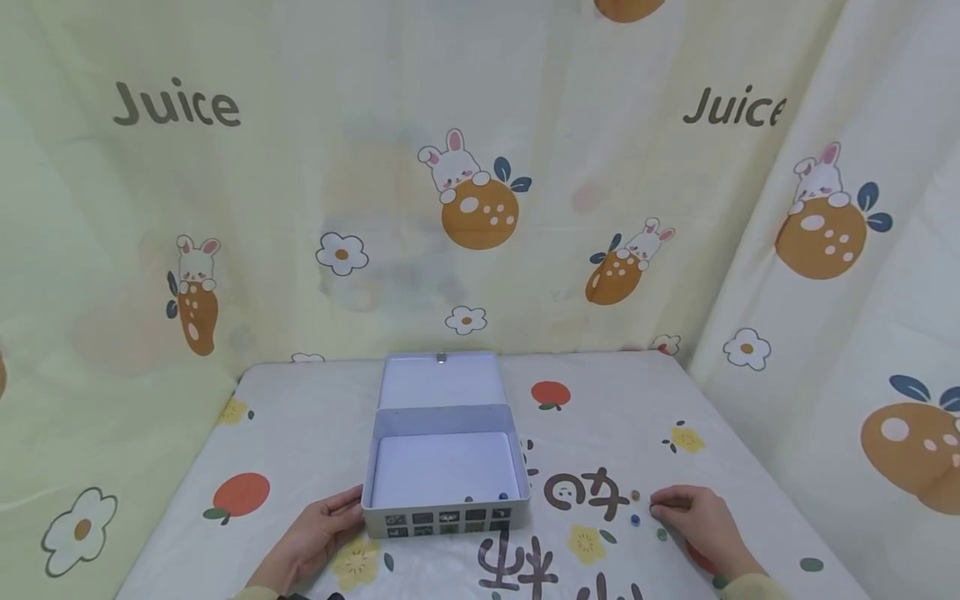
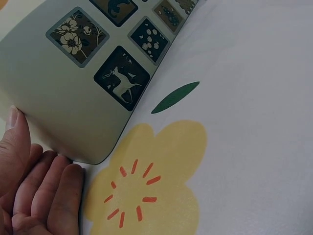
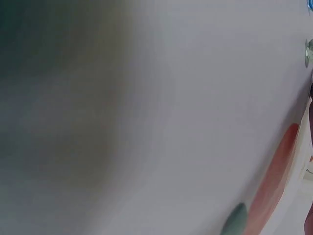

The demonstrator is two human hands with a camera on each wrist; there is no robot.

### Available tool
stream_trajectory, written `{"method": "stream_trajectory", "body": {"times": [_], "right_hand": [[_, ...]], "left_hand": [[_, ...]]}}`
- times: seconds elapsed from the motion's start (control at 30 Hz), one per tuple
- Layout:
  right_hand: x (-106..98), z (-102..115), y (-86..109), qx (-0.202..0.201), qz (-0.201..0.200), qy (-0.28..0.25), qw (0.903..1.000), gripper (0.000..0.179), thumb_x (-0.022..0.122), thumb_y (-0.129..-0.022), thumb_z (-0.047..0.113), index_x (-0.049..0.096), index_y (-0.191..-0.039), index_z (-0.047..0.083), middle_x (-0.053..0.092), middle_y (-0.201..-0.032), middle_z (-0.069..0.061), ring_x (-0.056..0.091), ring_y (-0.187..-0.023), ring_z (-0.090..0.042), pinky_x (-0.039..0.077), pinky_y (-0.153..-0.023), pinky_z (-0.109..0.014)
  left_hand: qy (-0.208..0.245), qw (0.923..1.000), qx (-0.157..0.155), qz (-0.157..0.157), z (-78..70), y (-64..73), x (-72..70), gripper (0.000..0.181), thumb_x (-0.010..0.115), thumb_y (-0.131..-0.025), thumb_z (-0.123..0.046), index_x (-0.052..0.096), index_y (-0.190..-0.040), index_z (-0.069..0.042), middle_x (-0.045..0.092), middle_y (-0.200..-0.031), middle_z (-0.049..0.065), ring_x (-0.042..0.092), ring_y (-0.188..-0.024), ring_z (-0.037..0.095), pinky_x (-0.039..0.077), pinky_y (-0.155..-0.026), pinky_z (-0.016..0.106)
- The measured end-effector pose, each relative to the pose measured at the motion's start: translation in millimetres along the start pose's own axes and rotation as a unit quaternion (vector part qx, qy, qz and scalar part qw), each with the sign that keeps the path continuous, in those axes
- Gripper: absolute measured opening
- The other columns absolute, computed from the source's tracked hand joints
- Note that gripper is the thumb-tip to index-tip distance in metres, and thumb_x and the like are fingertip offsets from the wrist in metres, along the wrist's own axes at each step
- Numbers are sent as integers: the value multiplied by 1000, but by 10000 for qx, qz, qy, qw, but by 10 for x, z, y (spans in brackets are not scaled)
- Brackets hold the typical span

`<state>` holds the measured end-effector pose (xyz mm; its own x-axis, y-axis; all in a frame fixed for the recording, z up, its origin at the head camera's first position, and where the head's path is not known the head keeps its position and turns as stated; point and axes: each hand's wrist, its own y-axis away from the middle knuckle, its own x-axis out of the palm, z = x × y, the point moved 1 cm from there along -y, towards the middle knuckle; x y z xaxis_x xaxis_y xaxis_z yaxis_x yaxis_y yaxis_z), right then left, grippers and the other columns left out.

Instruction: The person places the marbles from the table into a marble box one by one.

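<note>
A light metal box (image 1: 446, 523) with picture squares on its front stands with its lid (image 1: 442, 379) laid back. Two small dark marbles, one of them a blue marble (image 1: 503, 497), lie inside near the front wall. My left hand (image 1: 318, 533) rests against the box's left side, thumb and loosely bent fingers touching its corner in the left wrist view. To the right, my right hand (image 1: 705, 521) pinches a small dark marble at its fingertips, mostly hidden. Beside it lie a brownish marble (image 1: 635, 495), a blue marble (image 1: 635, 520) and a green marble (image 1: 662, 534).
A pale printed cloth (image 1: 315, 417) with fruit, flowers and dark lettering covers the table. Behind and on both sides hang curtains (image 1: 570, 108) with rabbits and oranges. The right wrist view shows mostly cloth, with marbles at its right edge.
</note>
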<state>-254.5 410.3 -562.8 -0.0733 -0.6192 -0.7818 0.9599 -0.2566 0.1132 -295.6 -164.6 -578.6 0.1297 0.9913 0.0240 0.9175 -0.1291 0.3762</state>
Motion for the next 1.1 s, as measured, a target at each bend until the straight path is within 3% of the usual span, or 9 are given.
{"method": "stream_trajectory", "body": {"times": [0.13, 0.27, 0.5, 0.63, 0.8, 0.97, 1.1], "right_hand": [[-7, -8, -23, 82, 32, -92, 9999, 21, 80, -87, 20, 78, -106, 10, 79, -103, -9, 70, -102, -30, 55, -96, -58], [-46, -35, -14, 336, 116, -638, 9973, 33, 80, -87, 28, 76, -113, 7, 80, -104, -8, 69, -112, -34, 50, -102, -63], [-209, -21, -48, 478, 102, -1672, 9847, 53, 80, -88, 40, 71, -126, 4, 80, -108, -2, 73, -96, -5, 63, -85, -31], [-224, 79, -114, 228, 82, -1928, 9809, 51, 80, -89, 35, 70, -127, 2, 80, -107, 2, 70, -89, 7, 62, -79, -20], [-79, 433, -198, -212, 89, -1942, 9807, 45, 77, -92, 31, 70, -126, 2, 80, -110, -1, 69, -90, 6, 62, -82, -21], [172, 992, -228, -649, 213, -2029, 9768, 37, 74, -95, 31, 72, -124, 7, 78, -115, -3, 71, -102, -5, 62, -93, -29], [381, 1466, -235, -1169, 344, -2241, 9669, 28, 73, -96, 23, 75, -118, 6, 78, -114, -8, 73, -105, -15, 62, -96, -34]], "left_hand": [[-31, 10000, -9, 0, -10, 3, 0, 62, 69, -96, -11, 44, -150, 6, 47, -152, 26, 48, -143, 39, 50, -112, 49], [-118, 9999, -22, -26, -9, -7, -4, 63, 70, -96, -13, 44, -150, 5, 48, -152, 25, 48, -142, 39, 50, -112, 49], [-121, 9999, 27, -33, 7, -14, 0, 63, 71, -96, -15, 45, -150, 5, 48, -152, 25, 50, -142, 39, 51, -112, 48], [-98, 9999, 58, -7, 13, -20, 0, 63, 71, -95, -15, 45, -149, 5, 48, -152, 25, 50, -142, 39, 51, -112, 48], [-114, 9999, 67, 22, -3, -23, -13, 64, 73, -94, -17, 47, -149, 4, 49, -151, 24, 50, -141, 38, 51, -112, 48], [-50, 9999, 43, 96, 8, -24, -25, 65, 71, -96, -16, 43, -150, 5, 47, -152, 25, 50, -142, 38, 51, -112, 47], [-51, 9999, 28, 106, 31, -45, -20, 65, 71, -96, -16, 43, -150, 5, 47, -152, 26, 49, -142, 39, 51, -112, 47]]}}
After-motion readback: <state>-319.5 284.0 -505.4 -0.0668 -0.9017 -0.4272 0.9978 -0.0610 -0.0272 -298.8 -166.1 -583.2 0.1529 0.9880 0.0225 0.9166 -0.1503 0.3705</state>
